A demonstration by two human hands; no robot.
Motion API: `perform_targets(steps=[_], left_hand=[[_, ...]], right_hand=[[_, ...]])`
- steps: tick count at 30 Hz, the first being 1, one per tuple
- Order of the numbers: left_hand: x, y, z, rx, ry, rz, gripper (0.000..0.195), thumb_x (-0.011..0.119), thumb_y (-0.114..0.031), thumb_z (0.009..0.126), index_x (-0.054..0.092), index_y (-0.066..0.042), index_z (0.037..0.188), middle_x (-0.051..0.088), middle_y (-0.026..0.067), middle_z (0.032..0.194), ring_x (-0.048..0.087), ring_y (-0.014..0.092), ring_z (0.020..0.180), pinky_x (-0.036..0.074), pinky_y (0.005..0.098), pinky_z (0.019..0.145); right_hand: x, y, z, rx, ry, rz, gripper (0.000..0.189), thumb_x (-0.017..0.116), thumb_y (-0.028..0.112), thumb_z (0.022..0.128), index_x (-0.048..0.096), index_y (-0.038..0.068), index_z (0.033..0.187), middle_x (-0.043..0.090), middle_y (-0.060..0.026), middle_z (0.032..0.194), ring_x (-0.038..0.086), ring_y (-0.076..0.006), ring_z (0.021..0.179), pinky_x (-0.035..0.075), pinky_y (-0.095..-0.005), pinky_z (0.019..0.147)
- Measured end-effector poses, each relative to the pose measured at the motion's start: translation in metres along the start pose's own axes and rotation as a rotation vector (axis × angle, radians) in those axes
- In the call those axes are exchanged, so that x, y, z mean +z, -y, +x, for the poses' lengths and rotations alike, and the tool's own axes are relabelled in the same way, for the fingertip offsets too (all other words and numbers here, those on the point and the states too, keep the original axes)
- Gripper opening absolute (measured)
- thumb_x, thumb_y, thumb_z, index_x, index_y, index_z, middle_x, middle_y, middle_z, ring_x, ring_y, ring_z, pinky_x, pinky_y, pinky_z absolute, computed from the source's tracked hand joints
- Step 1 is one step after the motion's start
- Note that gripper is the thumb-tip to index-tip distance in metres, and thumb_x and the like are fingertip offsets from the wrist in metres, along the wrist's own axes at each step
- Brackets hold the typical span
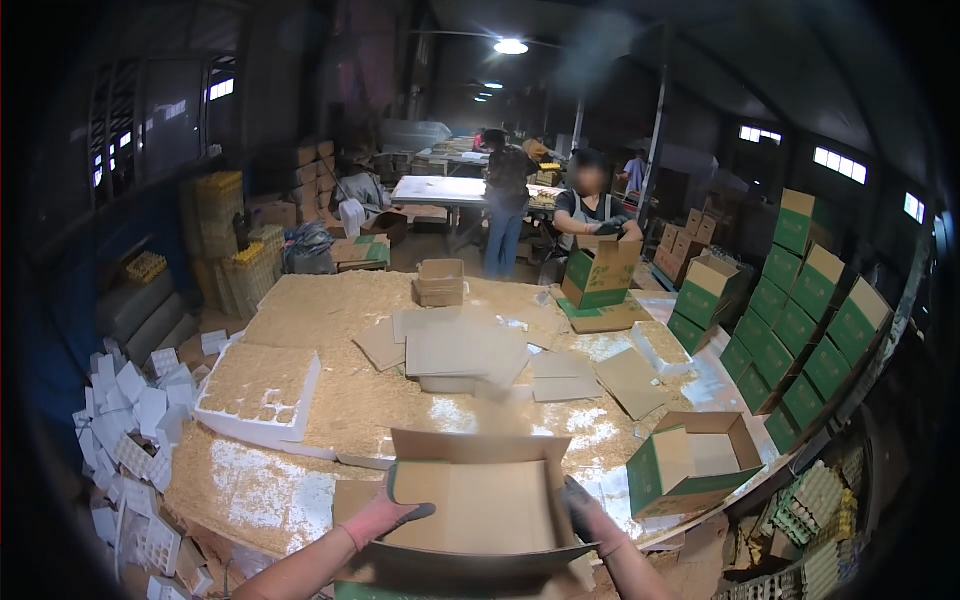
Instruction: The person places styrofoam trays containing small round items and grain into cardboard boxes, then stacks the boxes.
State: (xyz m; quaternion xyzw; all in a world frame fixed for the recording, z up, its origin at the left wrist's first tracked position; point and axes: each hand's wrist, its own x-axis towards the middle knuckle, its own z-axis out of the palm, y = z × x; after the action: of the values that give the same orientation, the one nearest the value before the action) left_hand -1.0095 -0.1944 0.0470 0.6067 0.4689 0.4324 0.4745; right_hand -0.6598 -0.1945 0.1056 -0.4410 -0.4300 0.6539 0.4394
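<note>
An open-topped cardboard box [487,506] is right in front of me, its flaps raised and plain brown cardboard showing inside. My left hand [394,514], in a pink glove with dark grey fingers, grips its left wall with the thumb on the inner side. Against the right wall is my gloved right hand [589,517], holding that side from without. Part of another green-printed piece of cardboard [405,591] shows beneath the near flap. To the right, a green and brown box [694,465] stands open on the sawdust-strewn table [270,480].
Flat cardboard sheets [465,349] and a small carton [441,283] lie farther back. At left sits a sawdust-covered foam block [259,394] beside heaped white foam pieces [135,405]. Green boxes [795,322] are stacked at right, above egg trays [806,506]. A co-worker [592,202] handles a box [600,274] opposite.
</note>
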Motion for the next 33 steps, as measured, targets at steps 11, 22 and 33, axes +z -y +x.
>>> perform_targets(steps=[11,22,33], left_hand=[[-0.010,0.032,-0.005,-0.305,0.016,0.134,0.073,0.067,-0.038,0.089,0.034,-0.002,0.143,0.052,0.0157,0.133,0.050,0.022,0.120,0.043,0.0360,0.099],[0.078,-0.029,0.078,-0.199,0.013,-0.676,0.062,0.058,-0.044,0.093,0.045,-0.004,0.138,0.055,0.0140,0.132,0.055,0.028,0.117,0.046,0.0427,0.099],[0.496,-0.160,0.271,-0.119,0.326,-0.308,0.070,0.060,-0.043,0.092,0.033,-0.004,0.145,0.052,0.0127,0.132,0.053,0.024,0.117,0.045,0.0396,0.098]], right_hand=[[-0.090,-0.145,0.004,-0.031,-0.250,-0.801,0.054,0.031,0.035,0.104,0.029,0.002,0.147,0.037,-0.0132,0.146,0.041,-0.0254,0.131,0.035,-0.0365,0.109],[-0.155,0.019,-0.006,-0.335,-0.045,-0.504,0.055,0.028,0.021,0.104,0.009,0.001,0.152,0.010,-0.0160,0.159,0.013,-0.0245,0.147,0.011,-0.0339,0.119],[-0.554,0.195,-0.029,-0.387,-0.607,-1.407,0.049,0.047,0.034,0.099,0.045,0.005,0.138,0.054,-0.0098,0.133,0.049,-0.0200,0.119,0.037,-0.0358,0.105]])
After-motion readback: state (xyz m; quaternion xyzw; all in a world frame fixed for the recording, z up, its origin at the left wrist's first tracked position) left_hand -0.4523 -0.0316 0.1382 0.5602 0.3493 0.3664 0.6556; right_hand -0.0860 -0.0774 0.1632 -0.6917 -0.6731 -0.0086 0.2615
